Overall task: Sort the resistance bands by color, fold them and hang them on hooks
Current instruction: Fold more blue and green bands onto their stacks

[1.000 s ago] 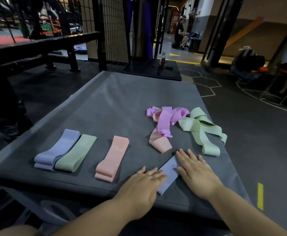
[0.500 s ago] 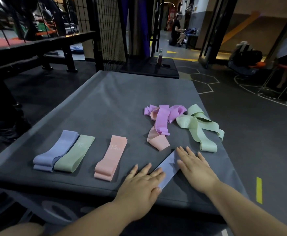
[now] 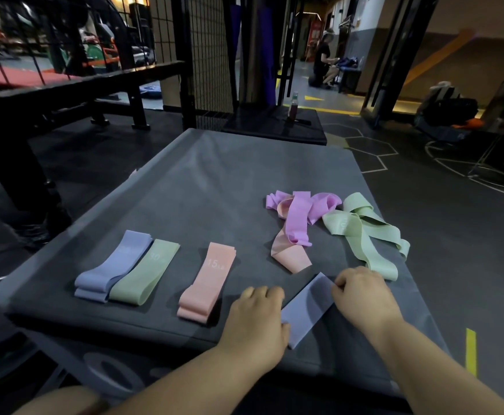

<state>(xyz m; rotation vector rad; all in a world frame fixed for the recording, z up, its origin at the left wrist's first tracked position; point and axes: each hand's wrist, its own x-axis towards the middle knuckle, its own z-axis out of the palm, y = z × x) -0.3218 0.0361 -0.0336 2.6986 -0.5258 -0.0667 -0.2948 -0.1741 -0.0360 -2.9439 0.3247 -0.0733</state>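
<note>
Lavender band (image 3: 306,308) gripped: left hand (image 3: 256,319), right hand (image 3: 361,298) curled.

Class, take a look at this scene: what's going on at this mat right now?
A person works on a lavender resistance band at the near edge of the grey mat: the left hand grips its near end, the right hand pinches its far end. To the left lie a folded lavender band, a folded green band and a folded peach band. Beyond the hands a pink band, a loose peach band and loose green bands lie tangled, not yet folded.
</note>
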